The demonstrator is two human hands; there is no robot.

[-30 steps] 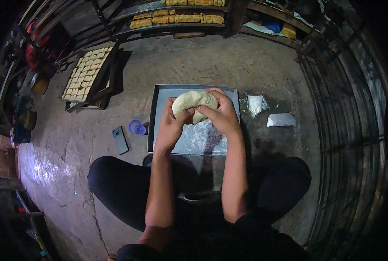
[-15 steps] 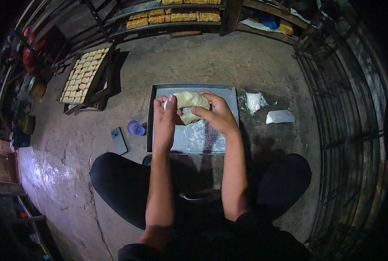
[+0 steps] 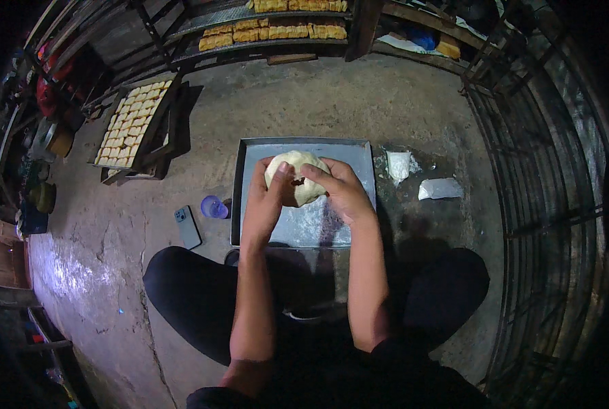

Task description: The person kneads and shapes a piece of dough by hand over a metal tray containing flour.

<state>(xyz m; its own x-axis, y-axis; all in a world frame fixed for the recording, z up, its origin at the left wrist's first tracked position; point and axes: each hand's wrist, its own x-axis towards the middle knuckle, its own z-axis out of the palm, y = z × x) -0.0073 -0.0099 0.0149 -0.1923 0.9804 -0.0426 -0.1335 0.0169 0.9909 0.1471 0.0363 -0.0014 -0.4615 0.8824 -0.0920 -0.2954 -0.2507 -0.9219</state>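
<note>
A lump of pale dough (image 3: 298, 163) is held up over a shallow metal tray (image 3: 235, 198), whose grey floor is dusted with white flour (image 3: 311, 225). My left hand (image 3: 263, 198) grips the dough's left side, its thumb on top. On the other side my right hand (image 3: 345, 191) has its fingers wrapped round the edge, and the thumb presses near the middle. Between the two thumbs shows a small dark reddish-brown spot; whether it is a hole or a filling I cannot tell. The fingertips under the dough are hidden.
Right of the tray lie two white bags (image 3: 399, 166) (image 3: 440, 189), with spilled powder beside one. A purple cup (image 3: 214, 207) and a phone (image 3: 188, 227) are at left. Further off are a tray of pale buns (image 3: 132, 126), shelves of baked bread (image 3: 270, 31) and a metal rack (image 3: 543, 204).
The dough has turned from a folded, looped shape into a rounder lump with a small dark spot. Both hands have come slightly nearer, thumbs now close together on its top.
</note>
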